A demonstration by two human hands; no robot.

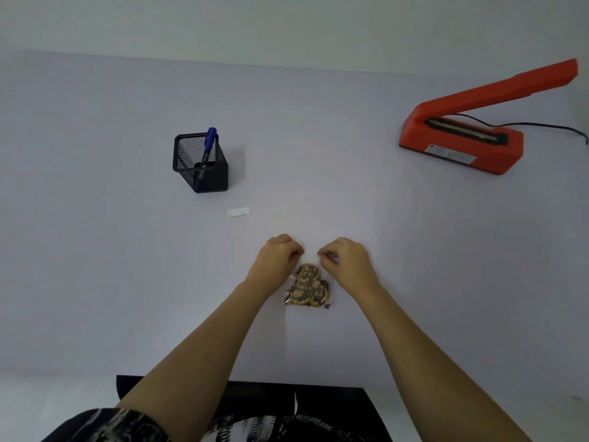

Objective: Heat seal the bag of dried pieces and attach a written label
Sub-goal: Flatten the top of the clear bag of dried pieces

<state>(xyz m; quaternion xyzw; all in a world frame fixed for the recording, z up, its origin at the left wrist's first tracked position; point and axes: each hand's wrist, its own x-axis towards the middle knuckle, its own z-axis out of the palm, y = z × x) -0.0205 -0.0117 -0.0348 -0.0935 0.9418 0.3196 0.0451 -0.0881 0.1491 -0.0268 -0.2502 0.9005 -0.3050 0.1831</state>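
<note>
Small clear plastic bag of brown-and-tan dried pieces [307, 287] — laid on the pale lilac table [127, 250], its upper film seemingly pinched by the curled fingers of left hand [277, 255] and right hand [344, 258] — judged light, limp and slippery, best taken by its empty top margin.

Black mesh holder [211, 175] on pale table [95, 250]

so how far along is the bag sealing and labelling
Early. Nothing looks finished. In hand: the left hand and right hand pinch the top of the bag of dried pieces. Left: sealing, since the heat sealer stands open at the right; labelling, since the label lies apart and the pen sits in its holder.
</note>
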